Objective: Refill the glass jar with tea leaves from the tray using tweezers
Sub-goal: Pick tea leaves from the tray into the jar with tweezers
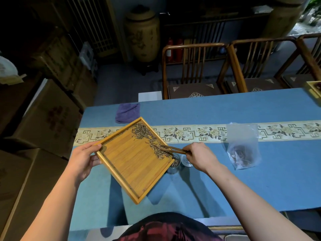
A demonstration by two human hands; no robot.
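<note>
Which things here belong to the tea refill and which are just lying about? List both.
In use: bamboo tray, tea leaves, tweezers, glass jar, left hand, right hand.

Lying about: purple cloth, plastic bag, glass lid.

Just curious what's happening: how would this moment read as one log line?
left hand: tilts tray | right hand: tweezers rake tea leaves | jar: under tray corner

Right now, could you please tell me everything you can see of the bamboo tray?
The bamboo tray is square, slatted and light brown, with a low raised rim. The left hand grips its left corner, tilting it over the glass jar. Tea leaves lie along its right edge, where wooden tweezers in the right hand touch them.
</note>
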